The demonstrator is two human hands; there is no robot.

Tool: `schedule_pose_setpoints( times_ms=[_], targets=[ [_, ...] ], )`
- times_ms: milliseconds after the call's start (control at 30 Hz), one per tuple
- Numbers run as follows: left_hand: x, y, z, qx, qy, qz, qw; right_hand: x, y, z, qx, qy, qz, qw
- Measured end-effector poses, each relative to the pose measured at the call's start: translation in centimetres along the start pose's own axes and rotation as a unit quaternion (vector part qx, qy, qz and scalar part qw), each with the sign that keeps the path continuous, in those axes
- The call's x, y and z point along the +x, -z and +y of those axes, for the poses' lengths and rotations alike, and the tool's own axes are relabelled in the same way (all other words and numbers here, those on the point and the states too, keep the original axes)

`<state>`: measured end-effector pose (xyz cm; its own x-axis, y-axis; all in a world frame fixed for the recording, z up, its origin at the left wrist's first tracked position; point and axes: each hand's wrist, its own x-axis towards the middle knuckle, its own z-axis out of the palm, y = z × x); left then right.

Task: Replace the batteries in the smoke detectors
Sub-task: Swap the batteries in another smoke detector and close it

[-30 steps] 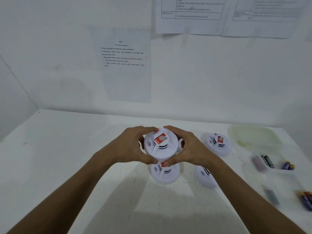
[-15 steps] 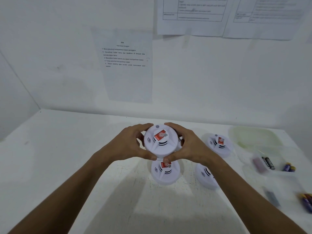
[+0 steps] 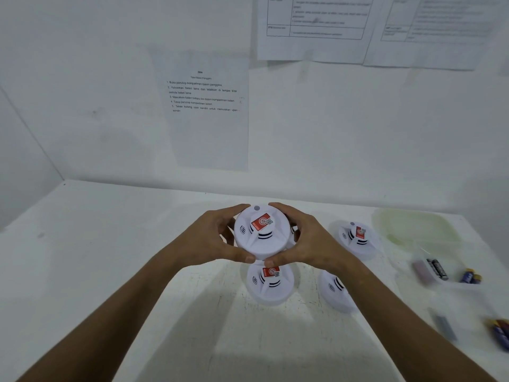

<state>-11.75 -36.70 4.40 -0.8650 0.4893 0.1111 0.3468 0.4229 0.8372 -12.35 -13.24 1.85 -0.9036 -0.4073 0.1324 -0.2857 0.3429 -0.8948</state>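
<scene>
A round white smoke detector (image 3: 261, 235) with a red sticker on top is lifted above the table. My left hand (image 3: 212, 238) grips its left rim and my right hand (image 3: 308, 241) grips its right rim, thumbs meeting at the near edge. Three more white detectors lie on the table: one (image 3: 268, 285) right below the held one, one (image 3: 334, 292) partly hidden by my right forearm, and one (image 3: 356, 238) further right. Black batteries (image 3: 438, 268) and purple batteries (image 3: 471, 277) lie at the right.
A pale green lid or tray (image 3: 416, 230) sits at the back right of the white table (image 3: 110, 257). More batteries (image 3: 500, 333) lie at the right edge, a grey piece (image 3: 443, 323) beside them. Printed sheets (image 3: 206, 106) hang on the wall behind.
Both hands have raised the held detector slightly and tipped its top more toward me; the detectors on the table have stayed in place.
</scene>
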Motion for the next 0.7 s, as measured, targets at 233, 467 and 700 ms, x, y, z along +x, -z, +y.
schedule_pose_setpoints(
  times_ms=[233, 467, 700],
  targets=[
    [0.19, 0.04, -0.14, 0.000, -0.004, -0.002, 1.000, 0.20, -0.01, 0.25, -0.014, -0.006, 0.000, 1.000],
    [0.47, 0.09, -0.45, 0.003, -0.005, -0.001, 1.000, 0.33, 0.14, 0.18, -0.013, -0.008, 0.001, 1.000],
    [0.68, 0.16, -0.71, 0.010, -0.003, 0.003, 1.000, 0.45, 0.19, 0.03, -0.016, -0.008, 0.002, 1.000]
  ],
)
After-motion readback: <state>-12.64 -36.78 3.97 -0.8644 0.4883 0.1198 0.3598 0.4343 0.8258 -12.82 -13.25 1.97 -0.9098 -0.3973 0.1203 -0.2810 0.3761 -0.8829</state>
